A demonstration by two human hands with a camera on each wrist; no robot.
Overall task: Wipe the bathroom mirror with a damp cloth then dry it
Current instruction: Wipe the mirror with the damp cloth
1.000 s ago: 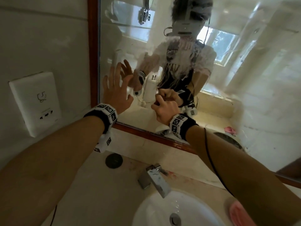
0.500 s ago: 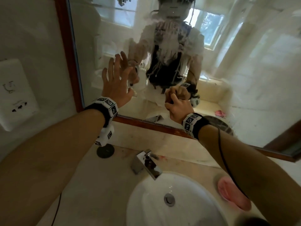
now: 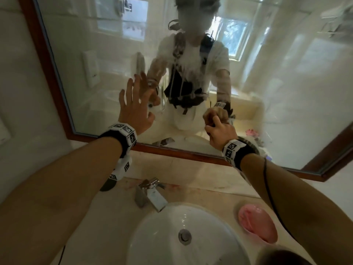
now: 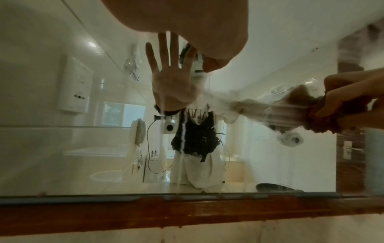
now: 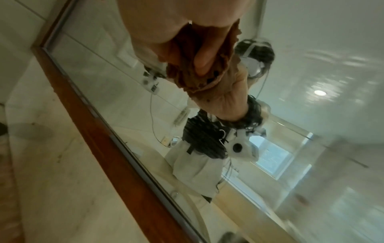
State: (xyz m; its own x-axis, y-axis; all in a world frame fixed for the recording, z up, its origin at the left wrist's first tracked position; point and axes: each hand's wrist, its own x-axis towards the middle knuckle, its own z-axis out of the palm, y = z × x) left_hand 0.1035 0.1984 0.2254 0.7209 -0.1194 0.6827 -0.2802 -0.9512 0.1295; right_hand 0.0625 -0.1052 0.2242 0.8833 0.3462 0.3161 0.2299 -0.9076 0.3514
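A wood-framed mirror [image 3: 95, 54] fills the wall above the counter, and wet streaks [image 3: 191, 77] smear its middle. My left hand [image 3: 134, 109] lies flat against the lower left glass with fingers spread; in the left wrist view its palm [image 4: 187, 19] shows at the top. My right hand [image 3: 219, 131] grips a bunched brown cloth [image 5: 187, 70] and presses it on the glass low and right of centre. The cloth [image 4: 324, 121] also shows at the right edge of the left wrist view. Most of the cloth is hidden behind my fist in the head view.
The mirror's wooden bottom rail [image 3: 181, 152] runs just above a beige counter. Below it sit a chrome faucet [image 3: 150, 194], a white basin [image 3: 152, 236] and a pink soap dish [image 3: 257, 220]. A dark round object [image 3: 108, 185] lies under my left wrist.
My right hand has slid the cloth to the right along the lower glass, away from my left hand. The left hand stays flat on the mirror. The head view has shifted left and down.
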